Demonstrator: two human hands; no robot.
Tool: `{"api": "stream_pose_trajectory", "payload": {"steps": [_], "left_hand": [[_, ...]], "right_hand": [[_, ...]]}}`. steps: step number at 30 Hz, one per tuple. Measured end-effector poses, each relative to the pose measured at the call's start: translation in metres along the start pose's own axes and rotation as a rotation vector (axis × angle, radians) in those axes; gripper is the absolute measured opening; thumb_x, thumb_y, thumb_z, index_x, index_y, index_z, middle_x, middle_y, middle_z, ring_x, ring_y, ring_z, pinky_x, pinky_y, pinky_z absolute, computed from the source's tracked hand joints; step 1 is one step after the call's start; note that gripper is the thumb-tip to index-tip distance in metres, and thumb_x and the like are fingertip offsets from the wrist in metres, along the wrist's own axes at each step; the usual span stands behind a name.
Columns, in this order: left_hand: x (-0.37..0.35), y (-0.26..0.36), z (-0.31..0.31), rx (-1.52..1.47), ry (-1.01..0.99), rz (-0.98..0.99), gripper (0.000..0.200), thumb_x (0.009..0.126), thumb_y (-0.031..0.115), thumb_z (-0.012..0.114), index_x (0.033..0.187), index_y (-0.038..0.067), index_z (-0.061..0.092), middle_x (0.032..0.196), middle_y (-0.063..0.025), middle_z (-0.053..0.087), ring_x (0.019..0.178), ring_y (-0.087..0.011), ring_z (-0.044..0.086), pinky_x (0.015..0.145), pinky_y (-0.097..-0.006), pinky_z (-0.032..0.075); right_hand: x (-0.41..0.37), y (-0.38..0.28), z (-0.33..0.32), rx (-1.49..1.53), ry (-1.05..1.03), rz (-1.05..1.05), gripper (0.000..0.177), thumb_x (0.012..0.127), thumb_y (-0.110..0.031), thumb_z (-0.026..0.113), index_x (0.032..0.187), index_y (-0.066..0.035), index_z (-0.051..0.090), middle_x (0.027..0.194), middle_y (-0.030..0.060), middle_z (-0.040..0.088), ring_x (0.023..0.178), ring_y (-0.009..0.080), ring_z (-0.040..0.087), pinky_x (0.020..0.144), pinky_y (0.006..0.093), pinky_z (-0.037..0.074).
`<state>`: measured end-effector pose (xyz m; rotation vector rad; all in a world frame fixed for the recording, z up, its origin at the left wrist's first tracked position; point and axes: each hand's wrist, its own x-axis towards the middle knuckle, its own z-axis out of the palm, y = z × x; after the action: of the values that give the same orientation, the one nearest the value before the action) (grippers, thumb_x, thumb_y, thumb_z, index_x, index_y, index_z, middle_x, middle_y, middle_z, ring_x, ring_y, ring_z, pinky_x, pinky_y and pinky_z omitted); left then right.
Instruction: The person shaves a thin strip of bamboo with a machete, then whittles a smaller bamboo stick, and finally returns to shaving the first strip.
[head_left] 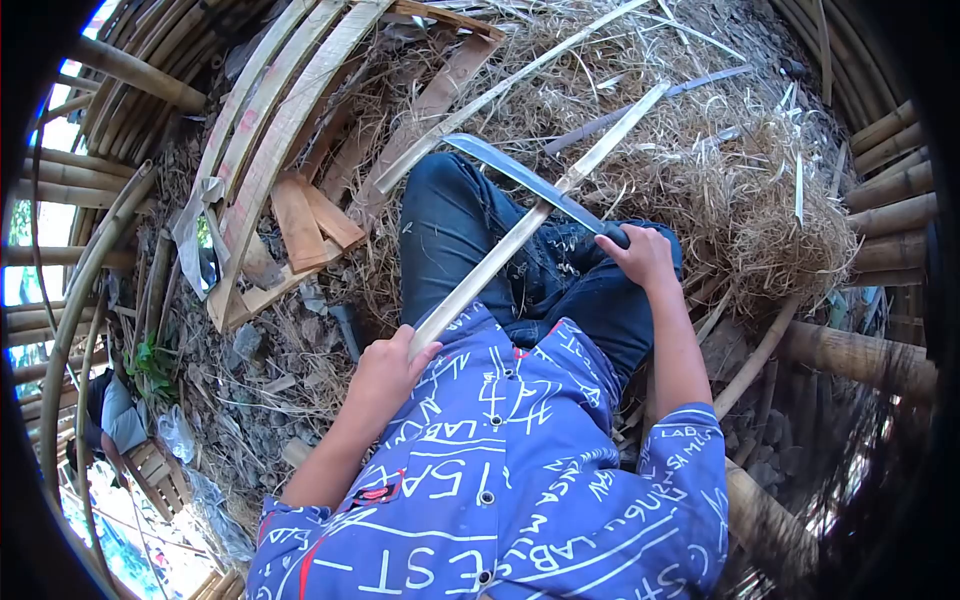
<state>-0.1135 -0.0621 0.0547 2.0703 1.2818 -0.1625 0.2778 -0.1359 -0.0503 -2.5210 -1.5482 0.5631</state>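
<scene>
My left hand (385,372) is closed around the near end of a long pale bamboo strip (480,275), close to my shirt front. The strip runs away from me, up and to the right, over my lap. In my right hand (643,258) is the dark handle of a machete (505,168), held above my knee on the right. Its long, slightly curved blade points to the upper left and crosses the strip near the middle; it looks to be touching the strip there. My folded legs in dark jeans (447,230) lie beneath both.
Curly shavings (760,215) are heaped ahead and to the right. Several long slats (265,150) and short wood pieces (300,225) lie on the left. Another pale strip (500,100) and a dark flat strip (610,122) rest ahead. Bamboo poles (890,205) stand around the sides.
</scene>
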Motion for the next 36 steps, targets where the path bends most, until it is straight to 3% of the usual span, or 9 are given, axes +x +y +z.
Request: {"api": "stream_pose_trajectory", "payload": {"steps": [5,13,17,20,25,27,32,35,36], "left_hand": [[0.002,-0.004,0.002,-0.013,0.042,-0.004,0.04,0.09,0.035,0.065,0.085,-0.004,0.054,0.071,-0.029,0.06,0.073,-0.0487,0.06,0.062,-0.0515,0.047],[0.009,0.001,0.005,0.057,0.007,0.054,0.045,0.09,0.04,0.064,0.084,-0.004,0.055,0.069,-0.0286,0.061,0.071,-0.0461,0.062,0.062,-0.0518,0.048],[-0.006,-0.001,-0.007,-0.01,0.019,0.002,0.041,0.089,0.034,0.067,0.083,-0.004,0.053,0.069,-0.0303,0.058,0.071,-0.0499,0.059,0.059,-0.0517,0.045],[-0.011,-0.002,-0.006,0.005,0.009,0.007,0.041,0.09,0.036,0.065,0.085,-0.003,0.054,0.069,-0.0297,0.059,0.07,-0.0489,0.06,0.06,-0.0519,0.047],[-0.005,0.007,-0.018,0.02,0.023,-0.002,0.042,0.091,0.037,0.063,0.086,-0.003,0.054,0.07,-0.0294,0.061,0.071,-0.0473,0.062,0.062,-0.0519,0.049],[-0.001,0.008,-0.02,0.012,0.034,-0.006,0.042,0.091,0.038,0.063,0.085,-0.003,0.054,0.069,-0.0295,0.06,0.071,-0.047,0.062,0.062,-0.0519,0.049],[-0.004,0.007,-0.02,0.057,-0.009,0.006,0.043,0.091,0.038,0.063,0.085,-0.004,0.055,0.071,-0.0287,0.061,0.072,-0.0467,0.062,0.063,-0.0516,0.048],[-0.012,0.008,-0.029,0.002,-0.045,-0.036,0.043,0.091,0.038,0.064,0.087,-0.004,0.055,0.071,-0.0291,0.061,0.072,-0.0471,0.062,0.063,-0.0517,0.048],[-0.015,0.01,-0.031,-0.031,-0.056,-0.066,0.042,0.091,0.037,0.064,0.088,-0.005,0.055,0.072,-0.0294,0.061,0.073,-0.0474,0.062,0.064,-0.0518,0.048]], "right_hand": [[-0.028,-0.035,0.016,0.079,0.072,0.1,0.065,0.08,-0.068,0.06,0.075,-0.003,0.065,0.07,0.0225,0.066,0.072,0.0415,0.067,0.067,0.051,0.052],[-0.066,-0.116,0.033,0.201,0.047,-0.2,0.06,0.076,-0.065,0.065,0.066,-0.007,0.059,0.061,0.0175,0.062,0.062,0.0375,0.065,0.058,0.0465,0.051],[-0.049,-0.089,0.028,0.064,0.089,-0.165,0.065,0.08,-0.071,0.056,0.069,-0.007,0.063,0.063,0.0167,0.065,0.062,0.0351,0.067,0.059,0.0462,0.052],[-0.024,-0.038,0.005,0.048,0.101,0.097,0.064,0.08,-0.07,0.057,0.074,-0.006,0.067,0.068,0.0182,0.067,0.069,0.0355,0.068,0.065,0.0473,0.053],[-0.017,-0.045,-0.015,-0.054,0.159,0.142,0.063,0.08,-0.068,0.059,0.074,-0.005,0.067,0.07,0.0191,0.067,0.07,0.0381,0.068,0.066,0.048,0.053],[-0.024,-0.058,-0.004,-0.006,0.131,0.115,0.065,0.08,-0.069,0.059,0.076,-0.005,0.067,0.068,0.02,0.067,0.069,0.038,0.068,0.064,0.0482,0.054],[-0.055,-0.088,0.016,0.012,0.089,-0.248,0.063,0.077,-0.071,0.059,0.067,-0.009,0.06,0.062,0.0151,0.064,0.059,0.0342,0.066,0.056,0.0445,0.052],[-0.043,-0.067,0.016,0.022,0.161,-0.221,0.064,0.077,-0.072,0.059,0.068,-0.009,0.061,0.062,0.0154,0.065,0.06,0.0344,0.066,0.057,0.0448,0.052],[-0.034,-0.053,0.017,0.009,0.169,-0.077,0.065,0.078,-0.071,0.059,0.069,-0.007,0.061,0.064,0.0166,0.065,0.061,0.0349,0.067,0.057,0.045,0.052]]}}
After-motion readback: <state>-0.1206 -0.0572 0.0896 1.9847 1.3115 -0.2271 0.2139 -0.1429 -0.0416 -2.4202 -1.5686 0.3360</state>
